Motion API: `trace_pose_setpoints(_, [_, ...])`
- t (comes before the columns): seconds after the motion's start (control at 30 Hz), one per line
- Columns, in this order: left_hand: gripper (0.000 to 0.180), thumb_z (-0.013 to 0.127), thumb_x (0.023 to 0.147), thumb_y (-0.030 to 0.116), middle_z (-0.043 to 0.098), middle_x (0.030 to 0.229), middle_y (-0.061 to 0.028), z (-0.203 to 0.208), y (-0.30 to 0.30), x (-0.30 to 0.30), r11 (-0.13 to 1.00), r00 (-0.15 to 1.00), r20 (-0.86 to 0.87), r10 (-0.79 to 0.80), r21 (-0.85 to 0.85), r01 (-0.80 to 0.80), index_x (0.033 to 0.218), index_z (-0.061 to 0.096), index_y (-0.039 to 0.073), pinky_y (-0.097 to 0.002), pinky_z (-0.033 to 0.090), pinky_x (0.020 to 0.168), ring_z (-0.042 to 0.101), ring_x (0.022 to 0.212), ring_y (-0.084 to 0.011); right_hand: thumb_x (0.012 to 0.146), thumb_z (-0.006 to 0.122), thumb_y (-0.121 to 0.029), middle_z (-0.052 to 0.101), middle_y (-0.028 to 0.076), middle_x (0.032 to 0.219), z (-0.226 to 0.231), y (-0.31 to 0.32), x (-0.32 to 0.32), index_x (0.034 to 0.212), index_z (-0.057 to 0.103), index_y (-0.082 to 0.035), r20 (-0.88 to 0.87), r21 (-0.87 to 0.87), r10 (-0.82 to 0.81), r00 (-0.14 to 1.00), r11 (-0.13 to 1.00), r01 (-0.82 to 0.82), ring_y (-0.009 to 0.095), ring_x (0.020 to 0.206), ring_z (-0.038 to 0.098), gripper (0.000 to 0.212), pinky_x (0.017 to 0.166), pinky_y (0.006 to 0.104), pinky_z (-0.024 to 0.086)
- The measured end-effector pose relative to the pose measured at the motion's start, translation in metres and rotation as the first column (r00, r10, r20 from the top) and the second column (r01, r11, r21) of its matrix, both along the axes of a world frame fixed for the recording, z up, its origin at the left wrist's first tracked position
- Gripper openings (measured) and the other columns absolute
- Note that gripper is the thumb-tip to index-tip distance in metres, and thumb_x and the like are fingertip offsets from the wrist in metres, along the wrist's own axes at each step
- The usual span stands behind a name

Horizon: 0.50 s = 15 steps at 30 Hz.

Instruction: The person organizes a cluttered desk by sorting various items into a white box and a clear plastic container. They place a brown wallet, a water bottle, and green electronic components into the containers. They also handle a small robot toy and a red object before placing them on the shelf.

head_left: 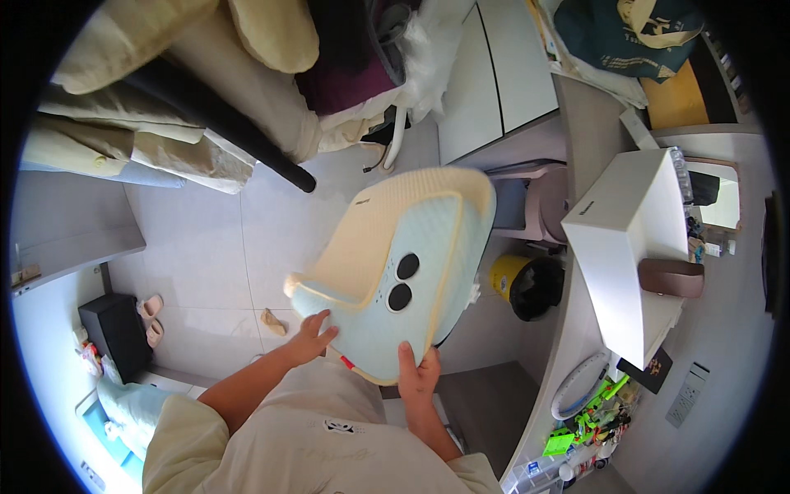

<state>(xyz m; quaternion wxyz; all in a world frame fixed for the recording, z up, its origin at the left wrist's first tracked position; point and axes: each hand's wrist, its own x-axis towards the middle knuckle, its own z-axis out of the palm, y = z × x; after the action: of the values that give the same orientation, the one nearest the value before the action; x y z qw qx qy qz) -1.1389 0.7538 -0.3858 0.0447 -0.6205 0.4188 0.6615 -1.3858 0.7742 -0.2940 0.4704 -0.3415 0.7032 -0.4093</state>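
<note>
Head view looks straight down on two bare hands holding up a shaped pillow. Fingers of the left hand (311,336) lie spread and flat against the pillow's near left corner, touching its pale blue face rather than wrapping it. Fingers of the right hand (418,375) are closed on the near edge — the thumb shows on the blue face and the rest are hidden behind the rim.

That contoured pillow (395,272) is held in the air in front of the person's chest, above the tiled floor (206,255). Its long axis runs from the hands at the lower left up and away to the upper right, where the rounded far end points toward the white cabinet (494,74). A cream mesh panel covers the upper left half, the blue panel the lower right, and two dark oval holes sit side by side near the middle of the blue part.

Beyond the pillow's right edge a yellow bin with a black liner (531,284) stands on the floor — just beside the curved worktop (576,313), which carries a white box (634,239).
</note>
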Motion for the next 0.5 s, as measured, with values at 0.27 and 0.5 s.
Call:
trace_pose_setpoints(0.27, [0.065,0.044,0.099,0.058,0.033,0.153,-0.0089,0.049,-0.072,-0.088,0.505,0.434,-0.341,0.834,0.789,-0.35,0.151,0.029,0.023,-0.0467,0.036,0.111,0.043,0.133,-0.028,0.084,0.07,-0.016,0.052,0.007,0.061,0.077,-0.095,0.034,0.068,0.055,-0.005,-0.646,-0.261,-0.073,0.76,0.957,-0.13,0.028,0.071,0.048,0.025,0.086,0.0414,0.036])
trace_pose_setpoints(0.5, [0.063,0.041,0.1,0.056,0.046,0.144,-0.0088,0.026,-0.204,-0.157,0.539,0.168,-0.522,0.836,0.729,-0.422,0.147,0.035,0.015,-0.0484,0.036,0.111,0.046,0.13,-0.0287,0.085,0.069,-0.019,0.056,0.012,0.063,0.058,-0.211,0.008,0.07,0.056,-0.002,-0.74,-0.433,-0.237,0.629,0.884,-0.177,0.031,0.065,0.055,0.026,0.09,0.0437,0.037])
